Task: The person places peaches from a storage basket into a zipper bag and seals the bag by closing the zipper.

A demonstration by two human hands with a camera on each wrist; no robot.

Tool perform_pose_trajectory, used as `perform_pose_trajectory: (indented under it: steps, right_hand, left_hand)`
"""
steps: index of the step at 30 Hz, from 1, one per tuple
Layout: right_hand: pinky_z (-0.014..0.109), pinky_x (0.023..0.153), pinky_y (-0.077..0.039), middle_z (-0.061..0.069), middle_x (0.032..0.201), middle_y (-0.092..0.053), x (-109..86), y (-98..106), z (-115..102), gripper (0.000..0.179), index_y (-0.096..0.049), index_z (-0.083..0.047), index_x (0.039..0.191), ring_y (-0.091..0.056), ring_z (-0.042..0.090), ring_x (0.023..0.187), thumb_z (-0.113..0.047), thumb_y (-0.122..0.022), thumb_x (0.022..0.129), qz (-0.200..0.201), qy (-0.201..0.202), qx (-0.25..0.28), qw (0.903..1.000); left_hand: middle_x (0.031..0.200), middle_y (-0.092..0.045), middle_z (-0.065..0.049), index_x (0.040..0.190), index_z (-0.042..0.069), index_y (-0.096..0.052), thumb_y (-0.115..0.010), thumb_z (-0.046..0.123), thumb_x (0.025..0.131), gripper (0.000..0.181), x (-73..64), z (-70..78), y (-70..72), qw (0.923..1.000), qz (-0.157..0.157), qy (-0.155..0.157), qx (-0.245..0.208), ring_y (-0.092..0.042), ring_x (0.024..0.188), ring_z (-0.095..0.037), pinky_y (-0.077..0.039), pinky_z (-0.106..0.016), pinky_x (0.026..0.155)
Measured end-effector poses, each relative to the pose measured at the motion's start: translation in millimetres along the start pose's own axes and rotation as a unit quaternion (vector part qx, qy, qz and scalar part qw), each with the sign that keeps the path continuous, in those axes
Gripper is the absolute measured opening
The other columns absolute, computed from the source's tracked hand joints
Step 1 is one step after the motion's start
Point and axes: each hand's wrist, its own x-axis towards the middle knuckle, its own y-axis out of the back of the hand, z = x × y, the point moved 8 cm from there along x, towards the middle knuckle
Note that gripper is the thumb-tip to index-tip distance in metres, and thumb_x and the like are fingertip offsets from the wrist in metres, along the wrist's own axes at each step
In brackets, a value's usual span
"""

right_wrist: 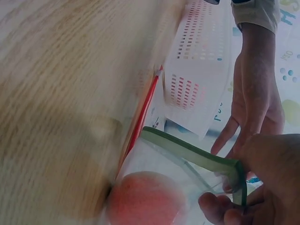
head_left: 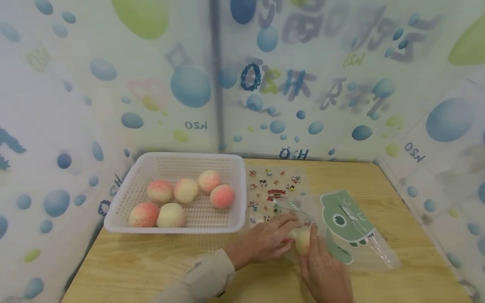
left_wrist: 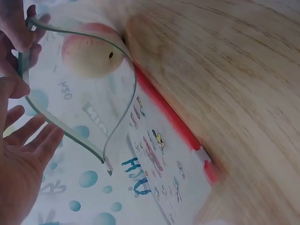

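Observation:
A peach (head_left: 303,241) lies inside a clear zip bag (head_left: 342,219) with a green dinosaur print. In the left wrist view its green-edged mouth gapes, with the blushed peach (left_wrist: 91,51) showing through the film. My right hand (head_left: 326,269) pinches the bag's green rim (right_wrist: 197,152) between thumb and fingers, as the right wrist view shows. My left hand (head_left: 263,240) is at the bag's other side, fingers extended along the mouth and thumb tip touching the rim. Part of the peach is hidden behind my right fingers in the head view.
A white slotted basket (head_left: 113,223) with several peaches (head_left: 160,191) stands at the left. Under and behind the dinosaur bag lies a clear cartoon-print bag (head_left: 278,181) with a red zip slider (left_wrist: 171,117). Everything sits on a wooden table (head_left: 125,265) against patterned curtains (head_left: 326,84).

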Motion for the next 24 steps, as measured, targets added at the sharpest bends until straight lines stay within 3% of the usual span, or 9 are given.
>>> perform_pose_trajectory:
  steps: [3,9,14,20,24]
  right_hand:
    - [0.031,0.032,-0.034,0.024,0.1,-0.064,3.0,3.8,2.4,0.072,-0.044,0.014,0.14,-0.05,0.022,0.043,-0.015,-0.065,0.078,-0.008,-0.013,0.0,0.9999]
    - [0.037,0.036,-0.04,0.028,0.11,-0.064,8.8,4.9,11.3,0.074,-0.04,0.013,0.143,-0.057,0.028,0.049,-0.016,-0.071,0.082,-0.071,-0.066,-0.002,0.9952]
    - [0.034,0.036,-0.04,0.026,0.109,-0.06,12.2,6.4,15.0,0.077,-0.038,0.013,0.145,-0.054,0.024,0.049,-0.017,-0.074,0.083,-0.096,-0.082,-0.001,0.992]
    - [0.034,0.038,-0.04,0.027,0.114,-0.059,13.0,2.8,18.2,0.078,-0.034,0.012,0.148,-0.049,0.02,0.05,-0.018,-0.073,0.087,-0.143,-0.117,0.001,0.9828]
    - [0.035,0.038,-0.041,0.029,0.115,-0.06,12.7,3.3,17.9,0.078,-0.035,0.013,0.147,-0.052,0.022,0.051,-0.016,-0.073,0.086,-0.137,-0.116,0.007,0.9837]
  left_hand:
    - [0.145,-0.052,-0.008,0.139,0.007,-0.055,-0.064,0.024,0.1,0.043,-3.1,-2.0,4.0,0.9999,0.009,-0.004,0.011,-0.047,0.136,-0.018,-0.034,-0.024,0.111]
    - [0.139,-0.056,-0.006,0.135,0.009,-0.059,-0.07,0.019,0.095,0.042,-9.1,-10.4,12.9,0.9995,0.022,0.017,-0.012,-0.054,0.127,-0.017,-0.044,-0.023,0.102]
    - [0.132,-0.059,-0.006,0.129,0.008,-0.062,-0.07,0.017,0.094,0.037,-12.9,-13.0,20.8,0.9995,0.029,0.004,0.006,-0.055,0.124,-0.017,-0.043,-0.024,0.104]
    - [0.126,-0.062,-0.008,0.121,0.006,-0.065,-0.07,0.014,0.092,0.031,-18.1,-26.6,39.5,0.9967,0.055,0.003,0.06,-0.059,0.12,-0.02,-0.047,-0.028,0.102]
    - [0.124,-0.063,-0.01,0.12,0.004,-0.064,-0.073,0.011,0.09,0.032,-23.1,-40.6,57.9,0.9957,0.071,0.011,0.06,-0.06,0.118,-0.023,-0.047,-0.03,0.102]
